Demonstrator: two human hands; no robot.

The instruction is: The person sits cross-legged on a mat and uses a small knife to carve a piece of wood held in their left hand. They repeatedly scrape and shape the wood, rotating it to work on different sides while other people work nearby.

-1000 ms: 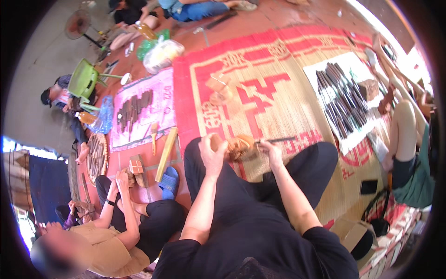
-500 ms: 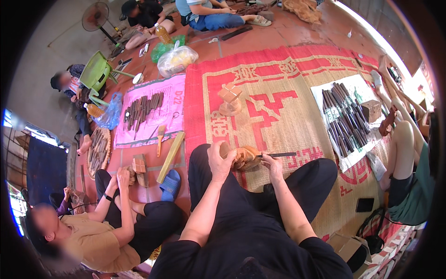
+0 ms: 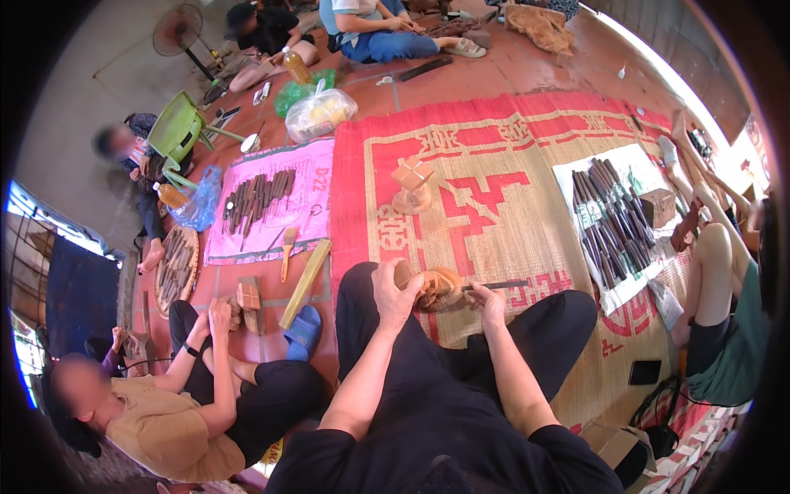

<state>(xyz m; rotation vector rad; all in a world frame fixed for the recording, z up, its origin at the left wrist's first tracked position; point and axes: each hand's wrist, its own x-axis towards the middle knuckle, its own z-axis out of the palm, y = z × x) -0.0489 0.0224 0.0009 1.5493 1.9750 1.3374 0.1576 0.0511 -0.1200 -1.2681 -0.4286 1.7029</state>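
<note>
In front of my crossed legs, a small brown wood carving (image 3: 441, 285) with rounded, cut forms is gripped from its left side by my left hand (image 3: 393, 296). My right hand (image 3: 490, 308) is closed around a slim dark carving chisel (image 3: 508, 285). The tool lies nearly level, its handle pointing right and its working end by the carving's right side. Whether the tip touches the wood is too small to tell. Beyond my hands, a pale wooden piece with a square block on top (image 3: 411, 183) stands on the woven mat (image 3: 527, 222).
Several dark-handled tools (image 3: 613, 218) lie on a white sheet at right, beside a wooden block (image 3: 657, 207). More tools (image 3: 259, 198) rest on a pink sack at left, near a brush (image 3: 288, 253), a wooden strip (image 3: 305, 284) and a blue slipper (image 3: 304, 333). People sit on both sides.
The view has shifted slightly, so the scene sits a little lower. My right hand and the chisel have moved slightly right relative to the carving; both grips stay the same.
</note>
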